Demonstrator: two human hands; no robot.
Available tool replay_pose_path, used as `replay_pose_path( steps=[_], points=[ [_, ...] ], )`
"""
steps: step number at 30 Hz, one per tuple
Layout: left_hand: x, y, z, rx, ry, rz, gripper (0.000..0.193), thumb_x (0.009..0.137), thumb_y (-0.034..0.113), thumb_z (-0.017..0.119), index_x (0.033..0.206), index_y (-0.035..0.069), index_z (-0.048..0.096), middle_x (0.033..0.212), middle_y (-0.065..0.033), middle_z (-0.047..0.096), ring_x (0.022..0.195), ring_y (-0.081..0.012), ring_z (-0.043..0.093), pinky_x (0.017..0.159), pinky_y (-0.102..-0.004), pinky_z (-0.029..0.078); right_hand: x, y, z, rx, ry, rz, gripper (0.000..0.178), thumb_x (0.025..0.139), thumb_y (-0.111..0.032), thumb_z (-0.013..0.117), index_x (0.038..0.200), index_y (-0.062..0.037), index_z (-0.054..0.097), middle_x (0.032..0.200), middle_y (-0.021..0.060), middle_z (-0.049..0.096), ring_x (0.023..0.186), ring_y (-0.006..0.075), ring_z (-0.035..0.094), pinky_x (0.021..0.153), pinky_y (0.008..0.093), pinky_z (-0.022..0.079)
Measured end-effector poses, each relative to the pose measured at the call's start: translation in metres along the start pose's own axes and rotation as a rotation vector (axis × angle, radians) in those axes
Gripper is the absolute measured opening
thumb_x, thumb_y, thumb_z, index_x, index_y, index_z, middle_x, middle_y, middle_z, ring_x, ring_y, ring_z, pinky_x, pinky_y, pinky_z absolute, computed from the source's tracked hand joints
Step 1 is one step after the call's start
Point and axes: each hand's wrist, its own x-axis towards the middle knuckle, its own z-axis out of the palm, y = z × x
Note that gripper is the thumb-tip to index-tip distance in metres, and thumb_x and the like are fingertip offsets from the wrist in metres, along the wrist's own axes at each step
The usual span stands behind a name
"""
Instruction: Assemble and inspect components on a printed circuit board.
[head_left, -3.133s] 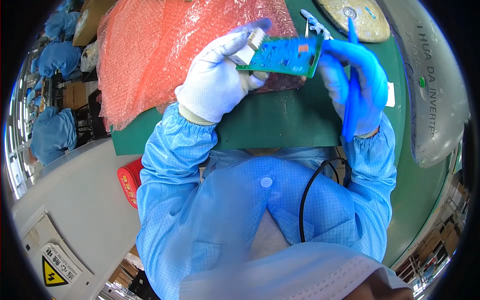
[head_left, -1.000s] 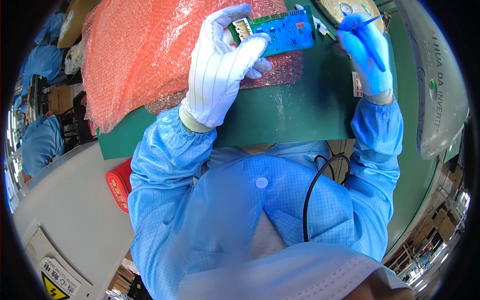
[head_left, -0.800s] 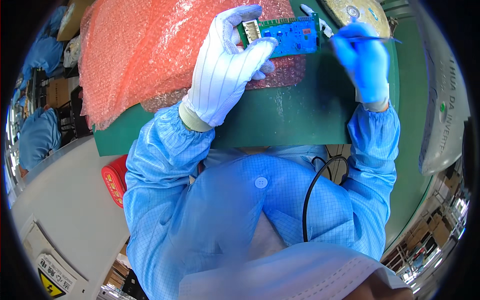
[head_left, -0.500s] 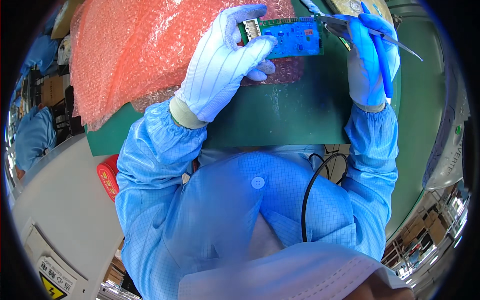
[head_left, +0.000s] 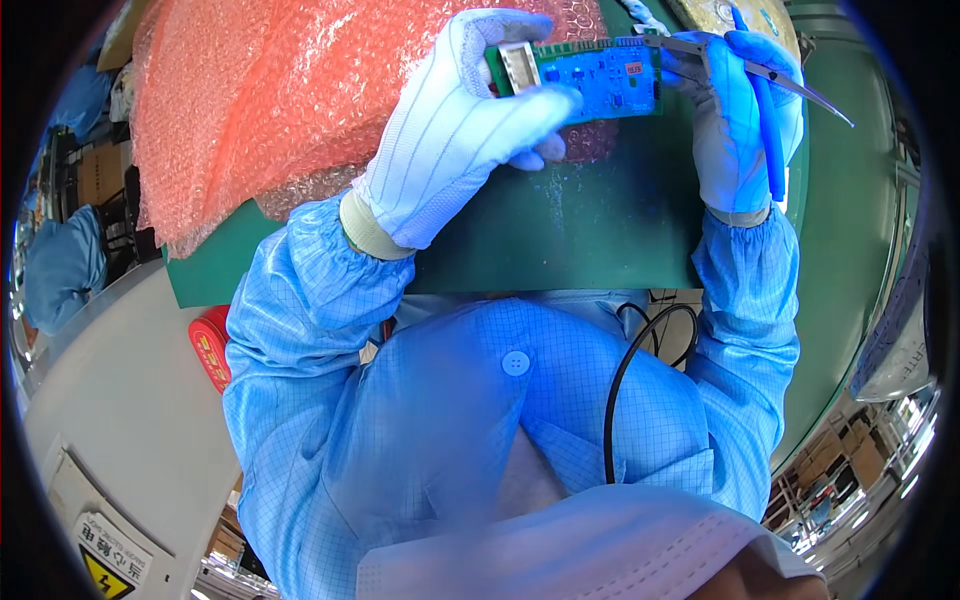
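The left hand (head_left: 455,130), in a white ribbed fabric glove with a knitted cuff, grips a flat rectangular circuit board (head_left: 590,78) by its left end, thumb on the face and fingers curled behind. The board is blue-green with tiny soldered parts and a pale boxy plastic connector (head_left: 519,67) at the gripped end; it is held in the air above the far edge of the counter (head_left: 560,230), whose top is a smooth dark green mat. The right hand (head_left: 740,110), in a glossy blue rubber glove, is closed around slim metal tweezers (head_left: 800,85) and a blue pen-like stick (head_left: 765,120), its fingers touching the board's right end. A crinkled sheet of red-orange bubble wrap (head_left: 280,100) covers the counter's far left corner. A black cable (head_left: 625,380) loops over the blue antistatic coat.
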Motion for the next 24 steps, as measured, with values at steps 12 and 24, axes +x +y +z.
replay_pose_path(
  steps=[12, 24],
  points=[
    [0.002, -0.029, -0.003, 0.245, -0.153, 0.248, 0.059, 0.086, 0.028, 0.067, 0.132, 0.0, 0.042, 0.096, -0.0116, 0.065, 0.077, -0.0158, 0.066, 0.061, -0.0251, 0.052, -0.007, -0.002, 0.003, -0.389, -0.029, -0.213, 0.024, 0.089, -0.008, 0.066, 0.109, -0.0045, 0.054, 0.097, 0.0143, 0.064, 0.088, 0.0253, 0.067, 0.076, 0.0376, 0.057],
    [0.0, -0.026, 0.001, 0.194, -0.164, 0.22, 0.05, 0.086, 0.023, 0.066, 0.125, 0.0, 0.045, 0.092, -0.0123, 0.065, 0.073, -0.0147, 0.066, 0.059, -0.025, 0.053, -0.007, 0.0, -0.001, -0.393, 0.011, -0.283, 0.025, 0.088, -0.013, 0.069, 0.107, -0.0047, 0.056, 0.094, 0.01, 0.064, 0.086, 0.0187, 0.067, 0.073, 0.0315, 0.056]
  ],
)
